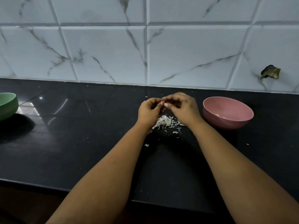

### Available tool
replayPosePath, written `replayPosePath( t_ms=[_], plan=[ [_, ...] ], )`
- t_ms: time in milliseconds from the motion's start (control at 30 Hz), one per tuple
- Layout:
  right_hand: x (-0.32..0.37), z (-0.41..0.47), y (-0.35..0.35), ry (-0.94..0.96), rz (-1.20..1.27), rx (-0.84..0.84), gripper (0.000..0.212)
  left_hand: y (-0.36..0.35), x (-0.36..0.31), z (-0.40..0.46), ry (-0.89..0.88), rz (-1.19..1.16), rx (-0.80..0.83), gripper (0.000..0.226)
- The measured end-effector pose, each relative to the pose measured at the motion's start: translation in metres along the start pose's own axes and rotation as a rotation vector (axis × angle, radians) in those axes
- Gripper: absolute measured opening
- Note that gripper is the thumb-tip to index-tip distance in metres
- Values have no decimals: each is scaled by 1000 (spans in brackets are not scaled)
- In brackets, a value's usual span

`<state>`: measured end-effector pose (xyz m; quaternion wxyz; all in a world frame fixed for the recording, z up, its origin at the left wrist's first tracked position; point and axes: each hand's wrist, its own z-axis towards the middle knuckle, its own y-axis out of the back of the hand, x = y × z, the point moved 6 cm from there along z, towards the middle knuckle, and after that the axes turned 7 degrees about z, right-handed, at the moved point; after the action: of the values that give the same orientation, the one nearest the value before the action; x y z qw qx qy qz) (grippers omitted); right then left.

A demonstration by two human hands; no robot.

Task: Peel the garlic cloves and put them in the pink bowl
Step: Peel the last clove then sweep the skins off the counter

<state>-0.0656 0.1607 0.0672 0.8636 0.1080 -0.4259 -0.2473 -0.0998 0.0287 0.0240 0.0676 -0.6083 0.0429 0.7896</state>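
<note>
1. I see the left hand (149, 110) and right hand (181, 107) at frame centre, fingers curled, pinching a garlic clove (165, 104) between them.
2. Pink bowl (228, 113) sits right of centre; peel pile (168, 122) lies beneath the hands.

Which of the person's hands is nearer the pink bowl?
Right. The right hand works just beside the pink bowl, apart from it; the left hand lies beyond the right one, farther from the bowl.

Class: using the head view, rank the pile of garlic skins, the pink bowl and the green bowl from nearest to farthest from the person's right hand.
From the right hand:
1. Pile of garlic skins: just below and between the hands, on the black counter.
2. Pink bowl: to the right of that hand.
3. Green bowl: at the far left edge.
</note>
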Motion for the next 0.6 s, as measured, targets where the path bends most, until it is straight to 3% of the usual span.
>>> replayPosePath(
  t_ms=[233,600],
  plan=[
    [2,0,9,7,19,-99,8,-7,-4,-5,58,-139,81,10],
    [-5,0,9,4,-50,-78,8,-10,2,-7,126,-222,70,12]
  ],
)
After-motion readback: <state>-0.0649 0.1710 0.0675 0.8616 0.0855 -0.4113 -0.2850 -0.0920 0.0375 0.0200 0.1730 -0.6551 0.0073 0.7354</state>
